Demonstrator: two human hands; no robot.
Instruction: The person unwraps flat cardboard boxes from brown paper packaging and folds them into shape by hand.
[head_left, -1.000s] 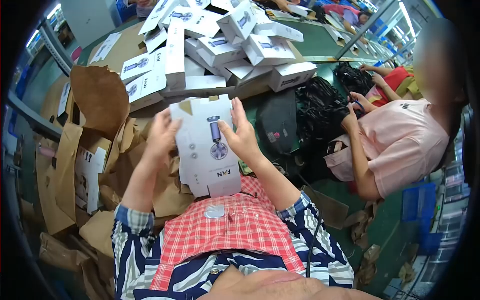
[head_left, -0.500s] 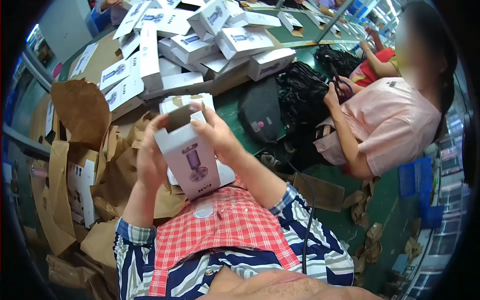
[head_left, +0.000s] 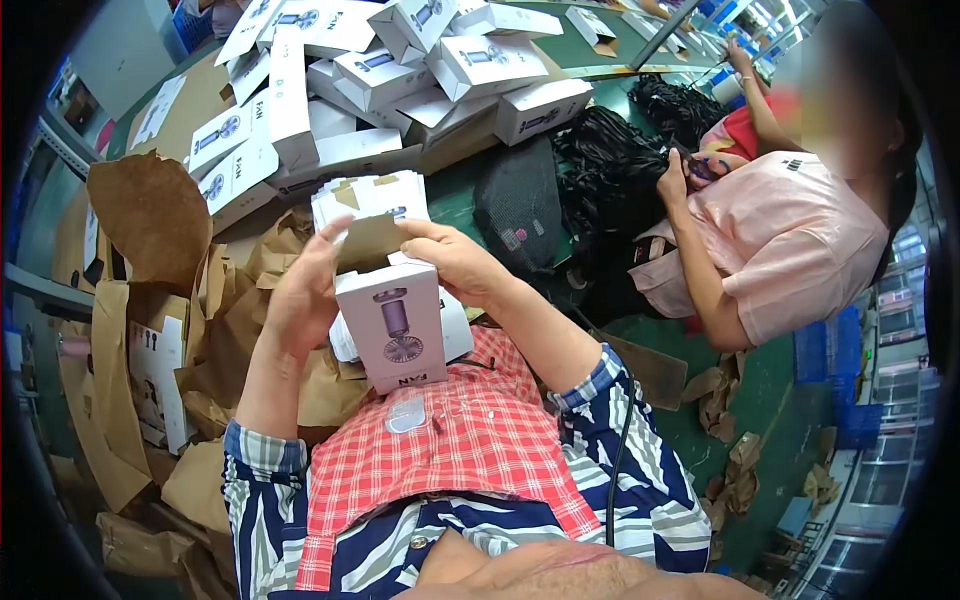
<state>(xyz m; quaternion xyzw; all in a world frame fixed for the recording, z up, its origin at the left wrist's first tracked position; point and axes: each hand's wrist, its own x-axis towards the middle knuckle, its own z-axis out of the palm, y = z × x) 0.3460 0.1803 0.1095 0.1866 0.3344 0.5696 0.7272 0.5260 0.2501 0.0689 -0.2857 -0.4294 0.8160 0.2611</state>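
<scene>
The pile of white boxes point(head_left: 380, 80) sits farthest off, likely to spare room near the body. Brown paper point(head_left: 235, 315) crowds the left. The red apron point(head_left: 450, 440) backs the foot of the upright box point(head_left: 395, 325), presumably steadying it; flat cartons point(head_left: 405, 190) show behind and beside it, seemingly for easy reach. Of 2 hands, the left point(head_left: 308, 290) is loosely spread, blurred, its contact unclear. The right point(head_left: 455, 262) pinches the raised flap point(head_left: 368, 245), apparently controlling it.
</scene>
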